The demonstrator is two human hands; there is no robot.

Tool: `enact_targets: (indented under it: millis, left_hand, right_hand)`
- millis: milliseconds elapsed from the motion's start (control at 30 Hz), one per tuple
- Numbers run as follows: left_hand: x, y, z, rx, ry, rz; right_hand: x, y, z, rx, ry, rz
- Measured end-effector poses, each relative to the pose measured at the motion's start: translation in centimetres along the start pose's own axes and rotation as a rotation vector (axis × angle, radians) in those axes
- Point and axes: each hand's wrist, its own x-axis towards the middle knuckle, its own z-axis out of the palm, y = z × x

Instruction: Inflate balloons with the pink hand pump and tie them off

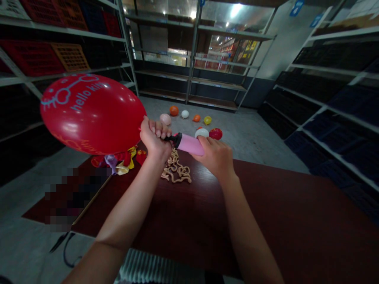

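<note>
A big red balloon (91, 112) with pale blue print floats at the left, fully blown up. My left hand (154, 138) is closed round its neck, pinching it onto the black nozzle of a pink hand pump (189, 144). My right hand (215, 157) is wrapped round the pump's pink barrel. Both hands hover above the far edge of a dark red table (266, 221).
Limp balloons (122, 159) and a heap of beige rubber bands (177, 170) lie on the table. Several inflated balloons (192, 118) rest on the grey floor beyond. Metal shelving with crates lines the left, back and right walls.
</note>
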Motion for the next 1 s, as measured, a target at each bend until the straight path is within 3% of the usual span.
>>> enact_targets:
  millis: [267, 600, 833, 1000]
  left_hand:
    - [1.8, 0.3, -1.2, -0.045, 0.077, -0.006]
    - [4.1, 3.2, -2.4, -0.110, 0.130, 0.046]
    - [3.4, 4.7, -1.4, -0.102, 0.165, 0.099]
    - [3.2, 3.7, -1.3, -0.097, 0.137, 0.089]
  right_hand:
    - [-0.6, 2.2, 1.6, -0.011, -0.036, 0.010]
    - [-1.8, 5.5, 2.5, 0.031, -0.032, 0.042]
    - [-1.6, 4.3, 1.7, -0.013, -0.055, 0.021]
    - [-1.0, 3.1, 0.4, -0.093, -0.087, -0.001]
